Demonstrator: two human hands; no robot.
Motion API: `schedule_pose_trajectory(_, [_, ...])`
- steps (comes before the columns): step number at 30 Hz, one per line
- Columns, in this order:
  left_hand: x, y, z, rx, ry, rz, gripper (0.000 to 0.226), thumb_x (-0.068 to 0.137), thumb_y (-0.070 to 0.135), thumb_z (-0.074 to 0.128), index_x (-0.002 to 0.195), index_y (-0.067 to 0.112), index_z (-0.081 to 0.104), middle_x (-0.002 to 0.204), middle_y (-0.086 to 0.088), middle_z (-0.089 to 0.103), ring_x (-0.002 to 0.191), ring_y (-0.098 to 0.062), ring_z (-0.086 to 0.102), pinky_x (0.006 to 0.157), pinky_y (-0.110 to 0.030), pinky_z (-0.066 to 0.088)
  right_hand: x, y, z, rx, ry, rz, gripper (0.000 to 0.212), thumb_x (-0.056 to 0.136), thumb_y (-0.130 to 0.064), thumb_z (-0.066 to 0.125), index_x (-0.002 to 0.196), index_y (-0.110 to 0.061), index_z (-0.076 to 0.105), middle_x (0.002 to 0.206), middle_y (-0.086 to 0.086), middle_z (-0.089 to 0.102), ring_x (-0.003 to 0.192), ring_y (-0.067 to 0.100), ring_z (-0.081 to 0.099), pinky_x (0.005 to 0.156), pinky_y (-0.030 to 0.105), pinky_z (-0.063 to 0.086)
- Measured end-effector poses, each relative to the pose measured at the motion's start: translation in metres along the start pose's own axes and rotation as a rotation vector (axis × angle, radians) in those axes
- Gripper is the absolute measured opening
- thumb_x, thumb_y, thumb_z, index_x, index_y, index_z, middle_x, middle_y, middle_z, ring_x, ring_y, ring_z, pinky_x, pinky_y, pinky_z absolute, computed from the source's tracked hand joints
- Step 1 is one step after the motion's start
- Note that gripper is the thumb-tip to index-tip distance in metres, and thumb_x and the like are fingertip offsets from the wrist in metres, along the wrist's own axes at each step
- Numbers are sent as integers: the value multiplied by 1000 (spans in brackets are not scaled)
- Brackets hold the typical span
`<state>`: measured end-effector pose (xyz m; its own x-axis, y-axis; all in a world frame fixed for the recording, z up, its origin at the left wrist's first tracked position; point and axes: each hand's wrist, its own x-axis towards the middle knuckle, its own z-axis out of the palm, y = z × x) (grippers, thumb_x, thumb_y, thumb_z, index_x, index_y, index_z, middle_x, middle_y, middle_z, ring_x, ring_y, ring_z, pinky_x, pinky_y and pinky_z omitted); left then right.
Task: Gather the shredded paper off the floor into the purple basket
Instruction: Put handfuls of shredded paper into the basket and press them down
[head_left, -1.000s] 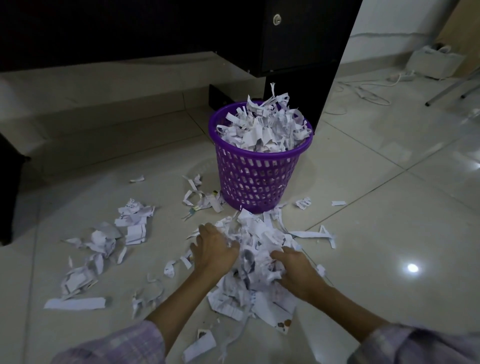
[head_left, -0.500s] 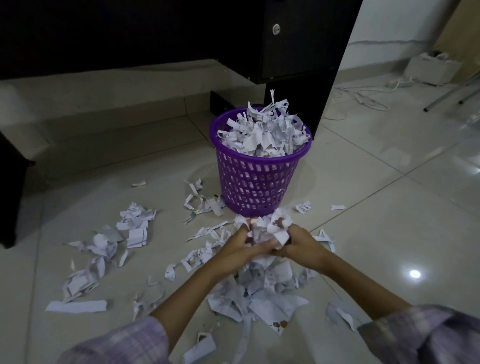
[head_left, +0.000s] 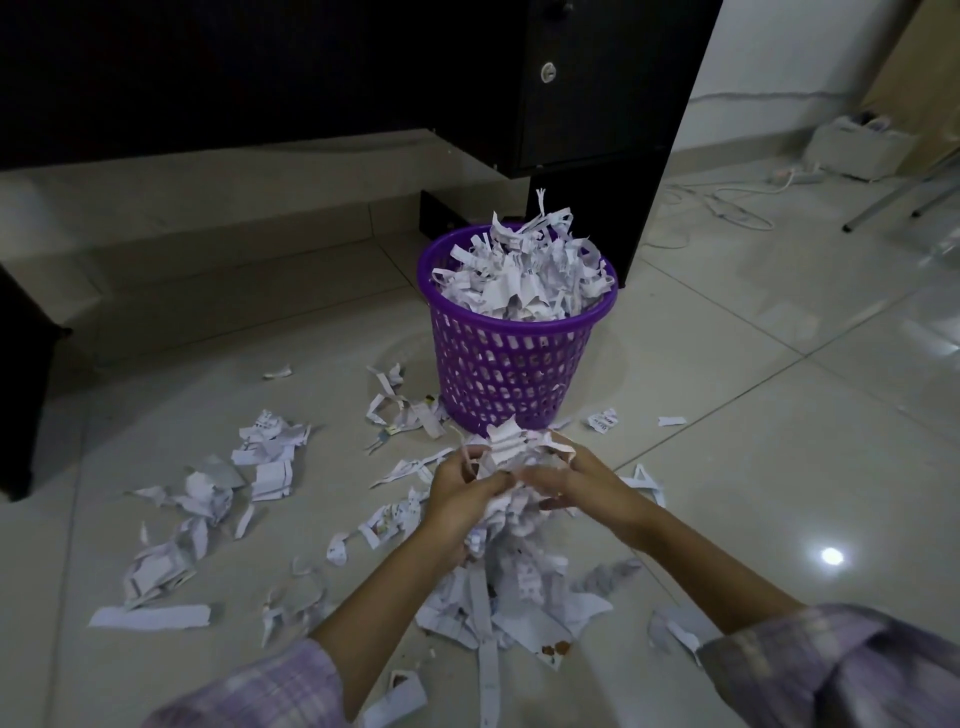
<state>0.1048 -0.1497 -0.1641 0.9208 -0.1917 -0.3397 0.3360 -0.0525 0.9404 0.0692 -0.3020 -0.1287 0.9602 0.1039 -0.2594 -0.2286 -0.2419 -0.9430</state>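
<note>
The purple basket (head_left: 511, 371) stands on the floor ahead of me, heaped over its rim with shredded paper. My left hand (head_left: 460, 496) and my right hand (head_left: 576, 480) face each other just in front of it, both gripping one bunch of shredded paper (head_left: 511, 449) lifted off the floor. Strips trail down from the bunch onto a loose pile (head_left: 511, 597) lying under my wrists. More scraps (head_left: 208, 499) are scattered over the tiles to the left.
A black desk with a drawer unit (head_left: 587, 104) stands right behind the basket. Its dark side panel (head_left: 21, 395) rises at the far left. White cables (head_left: 727, 205) and a white box (head_left: 857, 150) lie at the back right on glossy tiles.
My hands were spread on the pile, then closed together on a bunch and raised it toward the basket. The pile beneath has thinned.
</note>
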Motion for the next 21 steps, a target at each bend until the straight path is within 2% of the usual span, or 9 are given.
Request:
schedule_pose_trajectory(1, [0, 2, -1, -11, 10, 1, 23, 83, 3, 68, 104, 8, 58, 102, -11, 66, 95, -27, 64, 81, -34, 53, 0, -1, -1, 72, 44, 58, 20, 91, -37, 60, 111, -36, 58, 116, -7, 65, 107, 15, 62, 91, 37, 54])
schedule_pose_trajectory(3, [1, 4, -5, -35, 18, 19, 26, 81, -1, 68, 107, 3, 61, 105, -17, 67, 98, -32, 64, 81, -37, 52, 3, 0, -3, 195, 160, 171, 30, 91, -49, 55, 113, -29, 60, 113, -5, 64, 106, 18, 61, 89, 38, 53])
schedule_pose_trajectory(6, [2, 5, -8, -96, -5, 39, 26, 79, -3, 70, 102, 6, 64, 96, -8, 69, 87, -21, 65, 69, -24, 53, 6, 9, -3, 283, 262, 266, 36, 86, -47, 64, 109, -19, 67, 114, 2, 68, 103, 19, 63, 86, 41, 54])
schedule_pose_trajectory(8, [0, 7, -5, -136, -31, 25, 20, 79, -5, 69, 93, 8, 66, 93, -8, 70, 83, -20, 66, 69, -25, 55, 2, 16, 0, 359, 223, 330, 39, 85, -42, 67, 115, -18, 65, 119, 3, 65, 107, 22, 61, 88, 46, 54])
schedule_pose_trajectory(10, [0, 6, -2, -179, -24, 8, 21, 77, -6, 70, 93, 9, 68, 98, -13, 72, 90, -26, 68, 82, -37, 56, -2, 22, 4, 464, 145, 402, 48, 83, -44, 65, 125, -20, 58, 124, 5, 59, 109, 29, 60, 82, 47, 55])
schedule_pose_trajectory(13, [-3, 9, 3, -180, -48, 20, 25, 75, -2, 74, 99, 3, 69, 101, -18, 71, 99, -34, 67, 91, -48, 53, -8, 29, 7, 708, -2, 442, 48, 80, -44, 62, 120, -16, 62, 116, 14, 63, 100, 38, 64, 77, 49, 55])
schedule_pose_trajectory(15, [-6, 9, 6, -105, -56, 63, 14, 76, -1, 73, 88, 2, 68, 88, -15, 71, 86, -27, 68, 79, -33, 57, -12, 30, 12, 838, -56, 435, 43, 85, -41, 59, 115, -11, 64, 119, 21, 63, 102, 44, 63, 89, 56, 51])
schedule_pose_trajectory(17, [-7, 6, 9, -17, -20, 138, 15, 76, -4, 72, 75, 9, 65, 73, -6, 66, 68, -12, 64, 60, -16, 52, -12, 30, 15, 905, -49, 418, 39, 90, -37, 56, 117, -9, 63, 123, 22, 60, 105, 46, 62, 94, 57, 48])
schedule_pose_trajectory(21, [-6, -9, 11, 225, 44, 306, 10, 80, 1, 69, 89, 3, 71, 89, -2, 67, 86, -15, 62, 69, -14, 48, -9, 30, 16, 909, -64, 324, 42, 94, -31, 52, 126, -5, 59, 124, 21, 63, 105, 37, 64, 84, 49, 56])
